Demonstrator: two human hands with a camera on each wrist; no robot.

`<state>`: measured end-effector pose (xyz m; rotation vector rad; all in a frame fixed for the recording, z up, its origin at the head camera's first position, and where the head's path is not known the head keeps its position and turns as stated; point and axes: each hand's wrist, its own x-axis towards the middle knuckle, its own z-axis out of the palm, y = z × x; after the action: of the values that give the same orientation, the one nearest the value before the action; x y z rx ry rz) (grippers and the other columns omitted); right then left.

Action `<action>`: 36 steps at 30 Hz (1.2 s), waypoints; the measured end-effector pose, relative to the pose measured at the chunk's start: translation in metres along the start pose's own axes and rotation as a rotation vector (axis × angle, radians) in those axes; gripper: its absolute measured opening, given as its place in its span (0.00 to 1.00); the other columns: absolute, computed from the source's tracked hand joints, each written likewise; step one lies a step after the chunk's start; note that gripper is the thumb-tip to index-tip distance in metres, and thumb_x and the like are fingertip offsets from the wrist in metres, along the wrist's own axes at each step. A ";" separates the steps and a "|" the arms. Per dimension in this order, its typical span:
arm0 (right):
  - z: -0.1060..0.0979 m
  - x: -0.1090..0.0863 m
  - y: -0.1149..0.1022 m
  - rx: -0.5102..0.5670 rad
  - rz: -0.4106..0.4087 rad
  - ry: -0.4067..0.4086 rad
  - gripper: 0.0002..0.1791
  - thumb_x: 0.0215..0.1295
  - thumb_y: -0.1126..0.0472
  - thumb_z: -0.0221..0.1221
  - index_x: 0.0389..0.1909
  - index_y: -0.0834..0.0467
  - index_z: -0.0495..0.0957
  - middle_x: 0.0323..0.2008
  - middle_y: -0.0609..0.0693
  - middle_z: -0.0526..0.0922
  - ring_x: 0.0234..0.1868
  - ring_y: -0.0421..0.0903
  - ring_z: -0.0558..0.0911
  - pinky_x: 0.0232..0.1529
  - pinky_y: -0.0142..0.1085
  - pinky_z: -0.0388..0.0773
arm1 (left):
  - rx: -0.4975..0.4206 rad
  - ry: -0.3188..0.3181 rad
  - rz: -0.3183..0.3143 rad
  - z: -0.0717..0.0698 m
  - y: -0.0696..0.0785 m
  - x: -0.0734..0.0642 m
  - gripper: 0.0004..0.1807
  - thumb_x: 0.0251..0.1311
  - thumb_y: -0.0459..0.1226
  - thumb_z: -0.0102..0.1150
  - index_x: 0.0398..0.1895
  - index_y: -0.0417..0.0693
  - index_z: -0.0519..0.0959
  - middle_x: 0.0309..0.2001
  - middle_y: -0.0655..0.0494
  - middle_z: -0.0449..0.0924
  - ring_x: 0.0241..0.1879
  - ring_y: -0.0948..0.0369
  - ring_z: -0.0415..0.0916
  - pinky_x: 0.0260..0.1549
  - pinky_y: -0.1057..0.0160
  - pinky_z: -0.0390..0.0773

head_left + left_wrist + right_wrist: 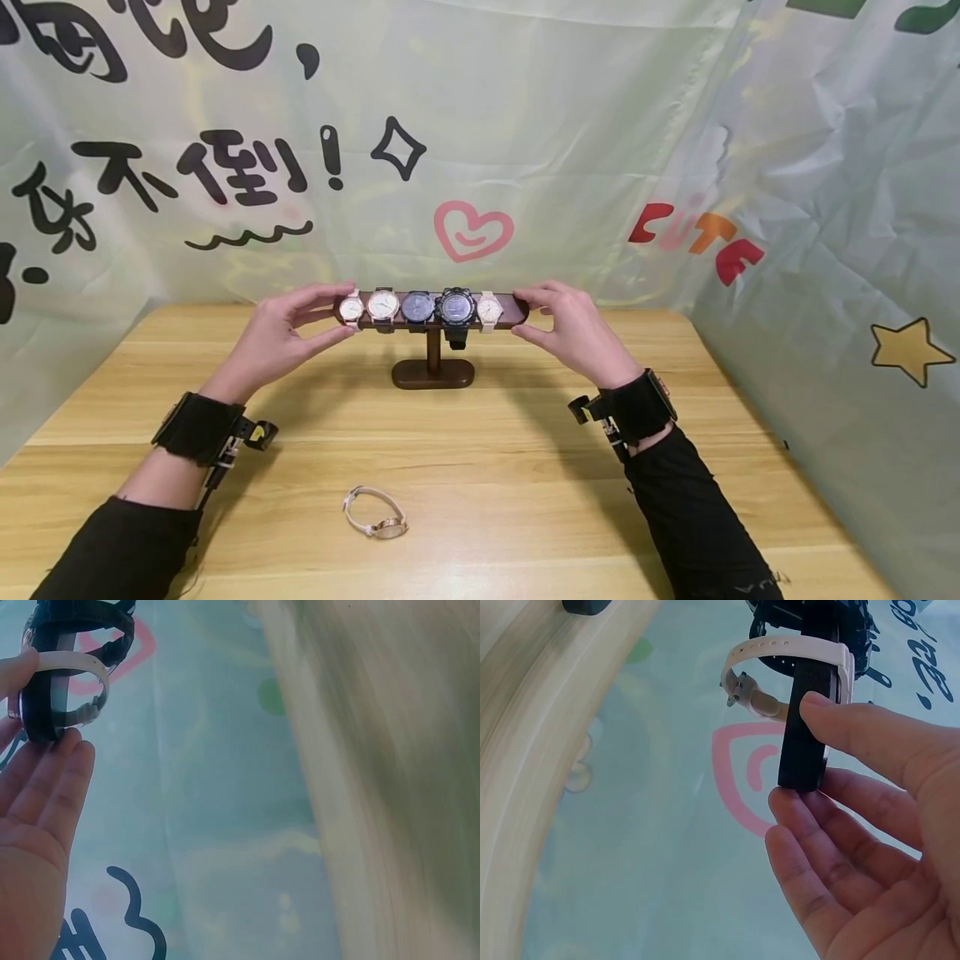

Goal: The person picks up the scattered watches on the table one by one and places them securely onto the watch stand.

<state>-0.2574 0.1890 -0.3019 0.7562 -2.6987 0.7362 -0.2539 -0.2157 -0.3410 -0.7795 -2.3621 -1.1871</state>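
Observation:
A dark brown watch stand with a horizontal bar stands upright near the back of the table. Several watches are strapped along its bar, among them a chunky black sports watch and a pale-strapped watch at the right. My left hand holds the bar's left end between thumb and fingers, beside a white-strapped watch. At the opposite end, my right hand grips the bar. Its thumb lies against the bar's end in the right wrist view, fingertips at the tip.
A loose watch with a thin pale strap lies on the wooden table near the front. Behind the table hangs a light printed cloth, which continues along the right side.

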 end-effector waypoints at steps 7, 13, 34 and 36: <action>-0.002 -0.001 0.000 -0.003 0.006 -0.005 0.31 0.68 0.59 0.74 0.69 0.62 0.80 0.59 0.58 0.85 0.59 0.57 0.86 0.57 0.50 0.86 | 0.032 -0.004 0.008 -0.002 0.003 0.000 0.30 0.59 0.29 0.78 0.67 0.48 0.83 0.67 0.47 0.84 0.54 0.77 0.84 0.57 0.75 0.82; -0.006 -0.002 -0.001 -0.004 0.020 -0.015 0.31 0.69 0.57 0.74 0.70 0.61 0.80 0.59 0.57 0.84 0.60 0.57 0.85 0.57 0.50 0.86 | 0.081 0.004 0.043 -0.003 0.004 0.000 0.30 0.59 0.30 0.79 0.66 0.46 0.83 0.67 0.47 0.84 0.55 0.45 0.89 0.57 0.76 0.81; -0.014 -0.008 -0.013 0.005 0.000 -0.007 0.31 0.70 0.56 0.73 0.71 0.60 0.80 0.61 0.56 0.84 0.60 0.56 0.82 0.61 0.51 0.83 | 0.225 0.061 0.151 -0.010 0.020 0.000 0.29 0.54 0.29 0.82 0.61 0.47 0.86 0.60 0.50 0.88 0.48 0.54 0.87 0.51 0.82 0.79; -0.016 -0.009 -0.017 0.003 -0.009 -0.005 0.31 0.70 0.56 0.73 0.71 0.59 0.80 0.61 0.56 0.84 0.60 0.56 0.82 0.61 0.51 0.83 | 0.231 0.068 0.182 -0.010 0.024 0.000 0.29 0.52 0.29 0.83 0.60 0.46 0.86 0.58 0.50 0.88 0.46 0.57 0.87 0.49 0.81 0.80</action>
<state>-0.2392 0.1887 -0.2851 0.7712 -2.6971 0.7382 -0.2374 -0.2124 -0.3204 -0.8391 -2.2656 -0.8366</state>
